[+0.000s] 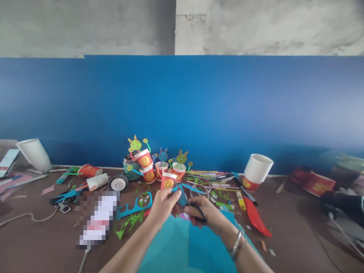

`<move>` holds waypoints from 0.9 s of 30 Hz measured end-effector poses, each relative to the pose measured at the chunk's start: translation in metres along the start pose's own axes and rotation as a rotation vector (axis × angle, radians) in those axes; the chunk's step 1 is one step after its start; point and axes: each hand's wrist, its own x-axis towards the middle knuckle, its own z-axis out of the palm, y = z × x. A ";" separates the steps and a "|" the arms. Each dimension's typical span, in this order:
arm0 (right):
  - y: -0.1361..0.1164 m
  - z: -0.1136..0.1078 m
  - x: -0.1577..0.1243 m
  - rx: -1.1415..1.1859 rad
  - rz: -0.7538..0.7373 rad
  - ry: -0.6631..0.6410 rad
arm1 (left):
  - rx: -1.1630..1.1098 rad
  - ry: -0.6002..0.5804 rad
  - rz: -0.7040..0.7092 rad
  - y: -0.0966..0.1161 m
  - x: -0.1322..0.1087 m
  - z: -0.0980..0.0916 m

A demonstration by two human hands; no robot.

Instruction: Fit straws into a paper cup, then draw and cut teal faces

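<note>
Between the fingers of my left hand (167, 201) is a small piece of blue paper (179, 195), pinched near its edge. My right hand (205, 213) is closed around scissors (202, 213) with black handles, and the blades meet the blue paper; how far they have cut in cannot be seen. Beneath both hands lies a large sheet of turquoise paper (167, 246). Just beyond my fingers stands a red and white paper cup (168, 181). Behind it, more such cups carry paper cat-like faces, among them a green face (134, 145) and a blue face (163, 155).
Green paper scraps (131, 222) and a blue cut-out strip (136, 206) lie left of my hands. To the right are a glue stick (241, 201), a red curved object (255, 218) and stacked white cups (258, 167). A blue panel (199, 110) borders the table's back.
</note>
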 end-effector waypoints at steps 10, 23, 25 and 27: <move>-0.012 0.011 0.000 0.150 -0.151 0.249 | -0.122 -0.021 -0.043 0.006 -0.001 0.000; -0.017 0.023 -0.004 0.116 -0.230 0.118 | -0.362 0.038 -0.049 0.005 -0.005 0.004; -0.015 0.024 -0.003 0.088 -0.232 0.048 | -0.357 0.057 -0.033 0.005 -0.004 0.002; -0.014 0.026 -0.003 0.068 -0.240 0.004 | -0.357 0.066 -0.004 0.005 -0.003 0.001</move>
